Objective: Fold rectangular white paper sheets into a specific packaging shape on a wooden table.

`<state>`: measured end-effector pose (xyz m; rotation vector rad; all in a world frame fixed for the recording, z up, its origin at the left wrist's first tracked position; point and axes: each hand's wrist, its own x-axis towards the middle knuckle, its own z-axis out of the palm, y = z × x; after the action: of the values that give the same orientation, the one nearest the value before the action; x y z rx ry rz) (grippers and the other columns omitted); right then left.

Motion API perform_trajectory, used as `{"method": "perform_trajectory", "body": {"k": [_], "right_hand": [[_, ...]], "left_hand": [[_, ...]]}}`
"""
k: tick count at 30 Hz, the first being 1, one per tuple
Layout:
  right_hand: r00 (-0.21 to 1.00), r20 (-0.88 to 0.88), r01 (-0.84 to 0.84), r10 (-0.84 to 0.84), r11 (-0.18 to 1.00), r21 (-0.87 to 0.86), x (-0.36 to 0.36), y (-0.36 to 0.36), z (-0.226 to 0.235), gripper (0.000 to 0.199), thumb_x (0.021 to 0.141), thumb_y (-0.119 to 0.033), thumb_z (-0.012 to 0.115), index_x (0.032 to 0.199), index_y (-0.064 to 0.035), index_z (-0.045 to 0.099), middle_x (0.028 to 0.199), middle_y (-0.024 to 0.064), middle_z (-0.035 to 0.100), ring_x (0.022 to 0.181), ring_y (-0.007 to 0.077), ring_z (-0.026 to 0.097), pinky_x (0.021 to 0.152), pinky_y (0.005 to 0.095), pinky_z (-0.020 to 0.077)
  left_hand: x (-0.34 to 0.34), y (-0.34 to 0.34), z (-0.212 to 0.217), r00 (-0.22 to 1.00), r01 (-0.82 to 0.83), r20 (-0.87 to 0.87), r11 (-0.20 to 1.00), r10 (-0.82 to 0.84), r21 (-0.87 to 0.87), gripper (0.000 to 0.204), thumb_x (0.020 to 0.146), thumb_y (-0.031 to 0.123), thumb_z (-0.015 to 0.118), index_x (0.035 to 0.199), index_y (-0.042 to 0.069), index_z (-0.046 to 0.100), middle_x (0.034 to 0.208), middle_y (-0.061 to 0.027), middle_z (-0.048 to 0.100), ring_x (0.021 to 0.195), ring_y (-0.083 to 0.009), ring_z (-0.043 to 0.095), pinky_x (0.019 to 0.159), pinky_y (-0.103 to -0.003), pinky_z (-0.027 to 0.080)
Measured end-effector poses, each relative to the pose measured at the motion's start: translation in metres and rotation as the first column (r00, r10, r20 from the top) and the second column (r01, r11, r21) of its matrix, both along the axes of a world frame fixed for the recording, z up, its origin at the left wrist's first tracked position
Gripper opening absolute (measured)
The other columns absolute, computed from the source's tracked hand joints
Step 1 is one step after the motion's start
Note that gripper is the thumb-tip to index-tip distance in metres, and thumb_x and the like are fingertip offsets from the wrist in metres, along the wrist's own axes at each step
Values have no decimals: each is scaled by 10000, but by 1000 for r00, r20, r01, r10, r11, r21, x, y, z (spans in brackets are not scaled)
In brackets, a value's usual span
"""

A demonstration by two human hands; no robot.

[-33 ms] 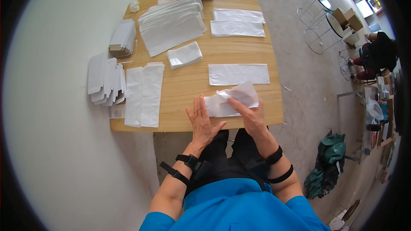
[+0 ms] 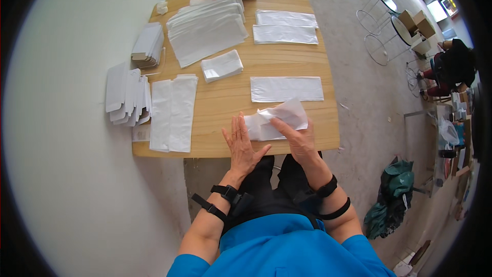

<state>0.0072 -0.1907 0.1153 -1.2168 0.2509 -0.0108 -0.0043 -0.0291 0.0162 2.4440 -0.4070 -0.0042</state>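
Counter (image 2: 225, 105): filling the frame's upper centre, carrying white sheets.
Change: nothing is shifting since the earlier view, so the folding is sitting at the same stage.
Stacks (image 2: 205, 31): lying upper centre and left.
Crumpled white sheet (image 2: 279, 119): resting at the counter's near edge, centre frame.
Left hand (image 2: 241, 143): pressing flat, fingers together, just touching the sheet's left end.
Right hand (image 2: 300, 138): lying open-fingered on the sheet, pinning it.
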Motion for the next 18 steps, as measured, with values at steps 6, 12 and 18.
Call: {"method": "perform_trajectory", "body": {"k": [6,12,18], "right_hand": [[990,-56,136,-128,977,165,-4,-6,-8,259,836,-58,713,1077,-2,637,1015,57,654,919,125,606,811,272,487],[970,-117,218,-211,975,50,-20,-49,-48,252,838,-54,710,1073,-6,633,1019,55,650,918,133,612,807,273,486],[939,-211,257,-270,962,-88,-31,-78,-89,279,821,-92,737,1066,-1,640,992,50,661,880,137,623,785,272,490]], "left_hand": [[3,1,-5,1000,-13,3,1000,13,-20,1126,741,461,747,1497,8,46,1559,-160,155,1447,-343,100,1112,-611,-34],[7,14,-19,989,145,13,971,-151,189,967,807,463,674,1500,45,145,1570,-95,165,1459,-310,78,1113,-628,-35],[7,23,-27,978,202,-7,937,-209,286,893,818,473,647,1484,47,233,1572,-84,167,1464,-281,70,1118,-627,-32]]}}
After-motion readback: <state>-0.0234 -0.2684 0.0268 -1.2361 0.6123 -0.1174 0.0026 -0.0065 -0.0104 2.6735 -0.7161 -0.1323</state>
